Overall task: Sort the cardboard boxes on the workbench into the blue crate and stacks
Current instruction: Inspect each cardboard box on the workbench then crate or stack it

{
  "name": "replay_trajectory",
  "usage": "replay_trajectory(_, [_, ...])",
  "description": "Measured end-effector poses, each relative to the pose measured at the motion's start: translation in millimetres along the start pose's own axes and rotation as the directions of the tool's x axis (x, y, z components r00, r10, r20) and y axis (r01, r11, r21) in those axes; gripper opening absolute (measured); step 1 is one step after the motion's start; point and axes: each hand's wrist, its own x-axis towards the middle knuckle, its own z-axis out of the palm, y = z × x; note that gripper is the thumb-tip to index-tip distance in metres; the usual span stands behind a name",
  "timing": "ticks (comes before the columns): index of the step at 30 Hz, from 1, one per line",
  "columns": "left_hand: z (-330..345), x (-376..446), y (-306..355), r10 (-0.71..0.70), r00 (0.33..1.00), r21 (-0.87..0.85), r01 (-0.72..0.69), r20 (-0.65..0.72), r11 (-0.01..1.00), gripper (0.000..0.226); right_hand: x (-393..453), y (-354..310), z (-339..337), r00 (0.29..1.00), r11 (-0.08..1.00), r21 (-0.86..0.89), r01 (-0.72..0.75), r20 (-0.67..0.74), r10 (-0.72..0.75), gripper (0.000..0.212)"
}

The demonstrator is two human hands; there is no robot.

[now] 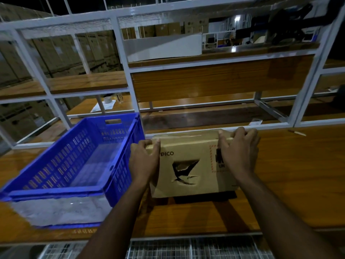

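Right of blue crate (119, 156), bare workbench (298, 174); left hand (144, 161), right hand (239, 152) curled gripping cardboard box (188, 165) ends; torn face reads "PICO".

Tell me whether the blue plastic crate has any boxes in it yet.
Empty. The blue plastic crate shows only its bare floor and slotted walls; the brown cardboard box sits outside it, to its right.

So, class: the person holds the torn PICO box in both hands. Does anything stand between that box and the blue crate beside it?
Only the crate's own near side wall, which rises between the cardboard box and the blue crate; the box must pass over it. The left hand and right hand grip the box's ends. The crate's inside looks empty.
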Motion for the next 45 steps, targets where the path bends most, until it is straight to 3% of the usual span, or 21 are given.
replay_trajectory(3, [1, -4, -4, -0.016, 1.0, 0.091, 0.014, 0.016, 0.996, 0.047, -3, 3, 4, 0.998, 0.995, -0.097, -0.009, 0.055, 0.014, 0.046])
replay_trajectory(6, [3, -6, -11, -0.072, 0.997, 0.138, 0.067, 0.03, 0.988, 0.048, -7, 5, 6, 0.976, 0.989, -0.136, -0.051, 0.205, 0.079, 0.038])
replay_trajectory(10, [8, -9, -18, -0.117, 0.989, 0.212, 0.096, 0.088, 0.972, 0.048, -17, 8, 16, 0.925, 0.966, -0.256, -0.029, 0.36, 0.123, 0.053])
replay_trajectory(12, [11, -8, -22, -0.07, 0.992, 0.277, 0.038, 0.107, 0.96, 0.05, -20, 7, 20, 0.932, 0.948, -0.318, 0.028, 0.35, 0.09, 0.057])
replay_trajectory(15, [21, -2, -23, 0.114, 0.979, 0.39, -0.172, 0.168, 0.905, 0.067, -17, -3, 31, 0.913, 0.912, -0.356, 0.205, 0.405, -0.048, 0.06])
replay_trajectory(17, [34, 6, -20, 0.181, 0.943, 0.415, -0.289, 0.281, 0.863, 0.076, -15, -13, 43, 0.824, 0.9, -0.28, 0.334, 0.551, -0.134, 0.064])
replay_trajectory(19, [45, 15, -21, 0.185, 0.898, 0.425, -0.36, 0.4, 0.831, 0.072, -15, -21, 53, 0.692, 0.888, -0.195, 0.416, 0.701, -0.171, 0.07])
replay_trajectory(21, [51, 21, -24, 0.171, 0.863, 0.438, -0.402, 0.476, 0.804, 0.068, -15, -22, 55, 0.625, 0.872, -0.181, 0.454, 0.762, -0.167, 0.072])
replay_trajectory(25, [49, 24, -27, 0.12, 0.834, 0.445, -0.402, 0.538, 0.8, 0.071, -12, -22, 53, 0.591, 0.858, -0.189, 0.477, 0.791, -0.155, 0.072])
replay_trajectory(30, [53, 18, -22, 0.169, 0.817, 0.484, -0.478, 0.551, 0.733, 0.063, -11, -27, 62, 0.614, 0.844, -0.152, 0.514, 0.753, -0.238, 0.068])
replay_trajectory(34, [61, 20, -11, 0.178, 0.725, 0.431, -0.567, 0.665, 0.702, 0.059, -12, -36, 72, 0.49, 0.798, 0.043, 0.6, 0.769, -0.41, 0.06])
replay_trajectory(36, [66, 22, -8, 0.186, 0.705, 0.411, -0.584, 0.684, 0.7, 0.057, -10, -40, 76, 0.473, 0.792, 0.093, 0.603, 0.758, -0.449, 0.056])
replay_trajectory(41, [73, 26, -6, 0.218, 0.72, 0.377, -0.567, 0.659, 0.732, 0.055, -3, -42, 80, 0.549, 0.828, 0.144, 0.541, 0.685, -0.478, 0.048])
replay_trajectory(45, [80, 28, -7, 0.283, 0.823, 0.358, -0.488, 0.493, 0.796, 0.038, -3, -40, 86, 0.618, 0.856, 0.087, 0.51, 0.655, -0.435, 0.054])
